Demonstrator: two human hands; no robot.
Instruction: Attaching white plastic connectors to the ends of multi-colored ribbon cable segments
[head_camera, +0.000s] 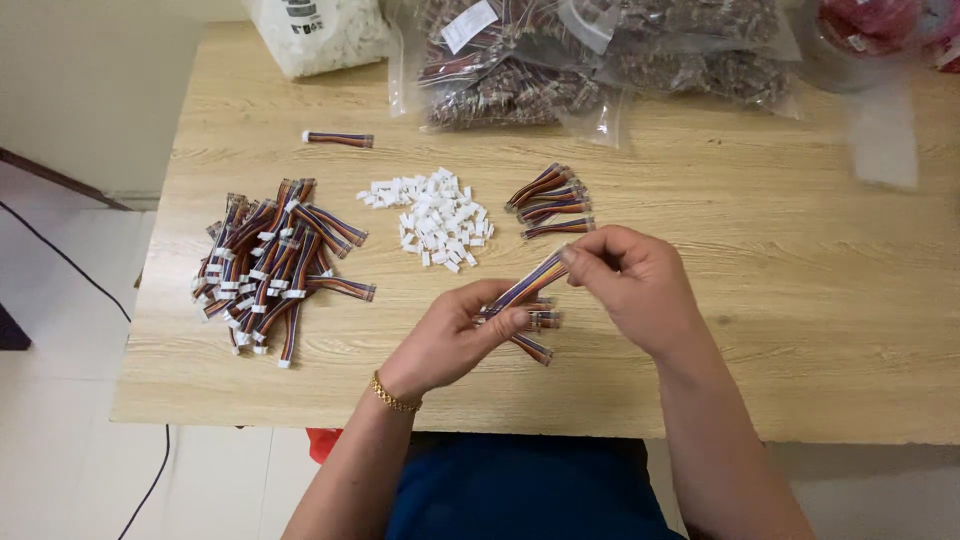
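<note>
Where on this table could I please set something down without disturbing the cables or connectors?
The table's right side, right of the right hand, is bare. A smaller patch lies by the near edge, below the pile of finished cables. The white connectors, cable bundle and plastic bags crowd the middle and far edge.

Left hand (455, 335) and right hand (625, 280) meet, fingers pinched (wrists angled inward).

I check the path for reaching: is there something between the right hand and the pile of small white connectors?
Nothing visible blocks it. The right hand pinches one striped ribbon cable with the left hand; bare wooden table lies between it and the white connectors.
</note>
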